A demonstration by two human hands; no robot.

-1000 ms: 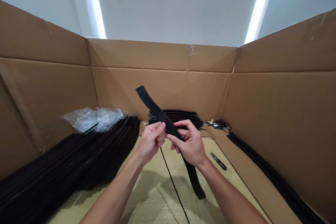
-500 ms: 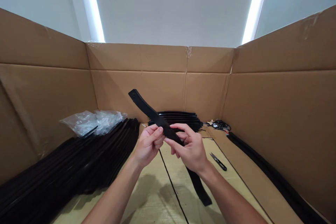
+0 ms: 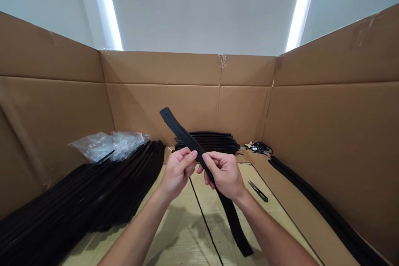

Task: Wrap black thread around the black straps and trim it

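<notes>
A long black strap [image 3: 181, 133] runs slantwise between my hands, its far end with a small hole raised toward the back wall and its near end hanging by my right forearm. My left hand [image 3: 177, 171] is closed, pinching the strap's left edge with thumb and fingers. Fingers of my right hand [image 3: 223, 173] curl round the strap from the right, close to the left hand. Both hands hover above the cardboard floor [image 3: 183, 232].
A big pile of black straps [image 3: 81, 199] fills the left side, with clear plastic bags [image 3: 109, 144] behind it. A smaller strap stack [image 3: 215, 142] lies at the back wall. Small black snips [image 3: 258, 190] lie at right, and a black strip [image 3: 327, 212] runs along the right cardboard wall.
The strap's far end has swung slightly right and its near end lower. My right hand has closed tighter round the strap, and both hands have drawn a little closer together.
</notes>
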